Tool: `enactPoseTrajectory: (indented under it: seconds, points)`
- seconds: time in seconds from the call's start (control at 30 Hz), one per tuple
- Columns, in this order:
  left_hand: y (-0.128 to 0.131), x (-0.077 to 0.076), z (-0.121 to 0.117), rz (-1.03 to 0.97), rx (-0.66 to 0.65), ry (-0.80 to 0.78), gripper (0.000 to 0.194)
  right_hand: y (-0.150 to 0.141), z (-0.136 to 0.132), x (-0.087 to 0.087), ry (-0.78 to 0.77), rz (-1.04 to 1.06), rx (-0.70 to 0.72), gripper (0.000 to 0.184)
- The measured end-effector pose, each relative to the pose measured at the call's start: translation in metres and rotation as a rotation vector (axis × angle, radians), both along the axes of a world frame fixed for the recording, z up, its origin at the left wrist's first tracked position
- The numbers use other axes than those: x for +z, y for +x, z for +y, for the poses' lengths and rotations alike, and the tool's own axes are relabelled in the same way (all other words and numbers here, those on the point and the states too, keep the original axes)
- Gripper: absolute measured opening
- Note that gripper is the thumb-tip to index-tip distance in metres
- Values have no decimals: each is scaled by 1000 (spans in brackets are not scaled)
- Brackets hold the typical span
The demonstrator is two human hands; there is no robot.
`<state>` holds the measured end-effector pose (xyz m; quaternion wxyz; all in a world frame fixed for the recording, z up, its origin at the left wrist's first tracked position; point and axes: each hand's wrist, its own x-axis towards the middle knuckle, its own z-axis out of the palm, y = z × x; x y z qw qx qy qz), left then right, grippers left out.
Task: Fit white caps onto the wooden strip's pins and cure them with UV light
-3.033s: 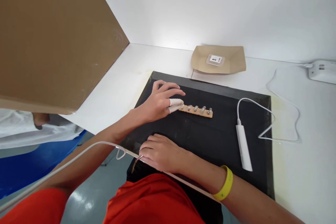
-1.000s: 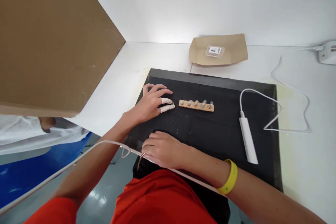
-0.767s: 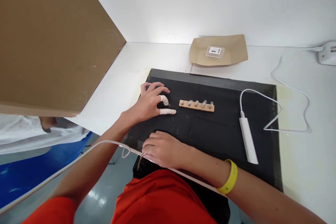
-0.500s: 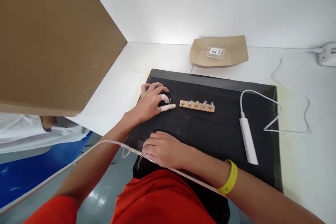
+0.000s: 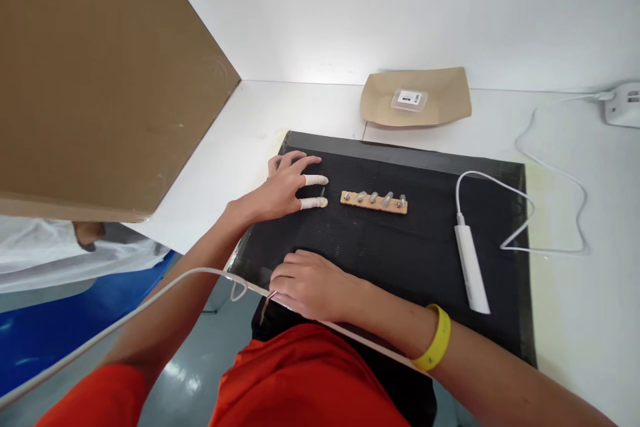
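On the black mat [image 5: 370, 247], my left hand [image 5: 287, 188] is spread with nothing gripped, white covers on its thumb and index finger. Between those two fingertips, which stand apart, lies a small clear piece [image 5: 323, 192]; whether they touch it I cannot tell. Just right of them is a tan strip [image 5: 375, 204] bearing a row of several small clear and shiny pieces. My right hand [image 5: 310, 285] rests closed at the mat's front edge, a thin metal tool [image 5: 267, 305] sticking out from under its fingers, its kind unclear.
A white stick-shaped device [image 5: 471, 270] with a white cable lies on the mat's right side. Behind the mat, a brown paper tray [image 5: 440, 103] holds a clear labelled case [image 5: 409, 100]. A cardboard panel [image 5: 110, 80] stands at left. A white cord [image 5: 150, 300] crosses near my left forearm.
My left thumb and index finger have spread apart and drawn back slightly left, leaving the small clear piece on the mat between them. My right hand has stayed put.
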<state>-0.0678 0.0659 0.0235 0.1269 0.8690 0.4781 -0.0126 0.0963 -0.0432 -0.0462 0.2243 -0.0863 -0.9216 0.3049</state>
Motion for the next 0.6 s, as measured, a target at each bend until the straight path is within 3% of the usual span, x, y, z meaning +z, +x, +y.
enactPoseTrajectory:
  seconds: [0.13, 0.6]
  points:
    - [2, 0, 10, 9, -23, -3, 30, -1, 0, -1, 14, -1, 5, 23]
    - [18, 8, 23, 55, -48, -33, 20, 1, 2, 3, 12, -27, 17, 30]
